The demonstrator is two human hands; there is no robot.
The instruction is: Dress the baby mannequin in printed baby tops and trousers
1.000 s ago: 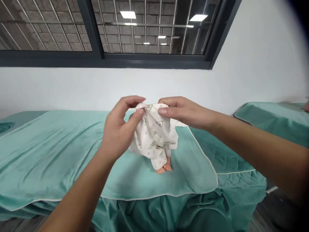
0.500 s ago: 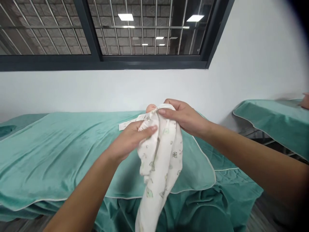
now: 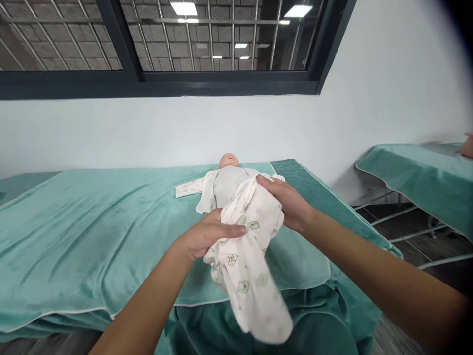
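Note:
A white cloth garment with small green animal prints hangs bunched between my two hands. My left hand grips its left side, thumb lying on top of the fabric. At the garment's upper right edge, my right hand pinches the cloth between thumb and fingers. Behind the garment a baby doll lies on the green-covered bed, head toward the wall. The doll wears a pale top, and a printed sleeve stretches out to the left. The garment hides the doll's lower body.
A green blanket covers the bed against the white wall. Above is a dark-framed window with bars behind it. On the right stands another green-covered bed with a metal frame, a skin-toned object at its edge.
Both hands have moved lower with the garment, whose hanging end has swung right. The doll's head and pale top have come into fuller view.

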